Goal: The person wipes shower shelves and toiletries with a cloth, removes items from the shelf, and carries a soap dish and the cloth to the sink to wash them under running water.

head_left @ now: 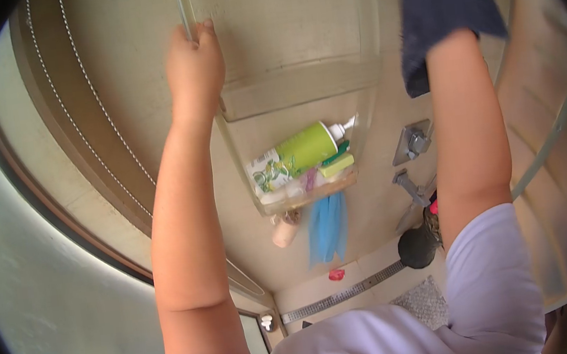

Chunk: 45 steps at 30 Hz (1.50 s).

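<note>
My left hand (pixel 195 64) is raised, its fingers closed round the thin upright side bar (pixel 184 6) of a clear hanging shower shelf (pixel 302 94). On the right, a dark blue cloth (pixel 445 1) covers my right hand (pixel 457 42), so only the wrist end shows and the fingers are hidden. The cloth is up near the tiled wall, to the right of the shelf. In the shelf's lower tier a green and white pump bottle (pixel 301 150) lies on its side. Beside it are a light green block (pixel 337 165) and a purple item (pixel 310 179).
A blue mesh cloth (pixel 328 228) and a pale pink bottle (pixel 285 231) hang under the shelf. Metal fittings (pixel 411 141) stick out from the wall. A bead chain (pixel 96 100) hangs at left. Below are a drain strip (pixel 345 292) and a dark round pan-like object (pixel 417 248).
</note>
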Tool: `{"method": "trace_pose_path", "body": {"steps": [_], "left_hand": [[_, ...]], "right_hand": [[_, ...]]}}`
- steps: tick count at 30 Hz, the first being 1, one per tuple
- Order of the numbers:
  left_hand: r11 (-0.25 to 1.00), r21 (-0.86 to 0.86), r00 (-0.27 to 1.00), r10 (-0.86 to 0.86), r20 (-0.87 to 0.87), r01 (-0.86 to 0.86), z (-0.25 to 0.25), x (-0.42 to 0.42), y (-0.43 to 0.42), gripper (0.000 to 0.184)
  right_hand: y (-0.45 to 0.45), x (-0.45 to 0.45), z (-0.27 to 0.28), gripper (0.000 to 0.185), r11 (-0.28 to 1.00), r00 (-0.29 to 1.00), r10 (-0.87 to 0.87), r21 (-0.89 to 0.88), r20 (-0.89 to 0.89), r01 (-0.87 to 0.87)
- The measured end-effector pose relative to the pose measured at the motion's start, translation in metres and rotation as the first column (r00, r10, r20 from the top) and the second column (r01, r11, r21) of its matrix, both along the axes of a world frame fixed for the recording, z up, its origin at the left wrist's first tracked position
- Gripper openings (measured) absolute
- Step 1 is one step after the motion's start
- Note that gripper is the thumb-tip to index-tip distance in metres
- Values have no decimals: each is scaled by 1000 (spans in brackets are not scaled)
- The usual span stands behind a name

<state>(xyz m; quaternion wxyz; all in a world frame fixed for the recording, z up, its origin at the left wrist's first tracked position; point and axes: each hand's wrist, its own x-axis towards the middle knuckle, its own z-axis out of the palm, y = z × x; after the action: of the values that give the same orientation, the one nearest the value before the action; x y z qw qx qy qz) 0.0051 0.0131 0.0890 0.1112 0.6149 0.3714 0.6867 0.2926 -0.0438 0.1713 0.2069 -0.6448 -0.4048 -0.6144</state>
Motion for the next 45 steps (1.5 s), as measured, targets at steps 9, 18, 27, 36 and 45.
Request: {"method": "trace_pose_path", "body": {"steps": [9, 18, 27, 36, 45], "left_hand": [[997, 0, 996, 82, -32, -82, -2, 0, -3, 27], [997, -8, 997, 75, -32, -75, 2, 4, -17, 28], [999, -2, 997, 46, -54, -47, 2, -2, -21, 25], [998, -70, 999, 2, -45, -5, 4, -2, -23, 23], [999, 45, 1000, -3, -12, 3, 1, 0, -19, 22]], "right_hand": [[62, -62, 64, 32, 634, 517, 769, 339, -377, -695], [33, -25, -90, 31, 408, 245, 816, 220, -524, -886], [16, -18, 23, 35, -314, -469, 878, 857, 98, -408], [123, -158, 136, 47, 323, 290, 938, 175, -188, -930], [98, -141, 11, 53, 575, 485, 807, -266, 337, -773]]}}
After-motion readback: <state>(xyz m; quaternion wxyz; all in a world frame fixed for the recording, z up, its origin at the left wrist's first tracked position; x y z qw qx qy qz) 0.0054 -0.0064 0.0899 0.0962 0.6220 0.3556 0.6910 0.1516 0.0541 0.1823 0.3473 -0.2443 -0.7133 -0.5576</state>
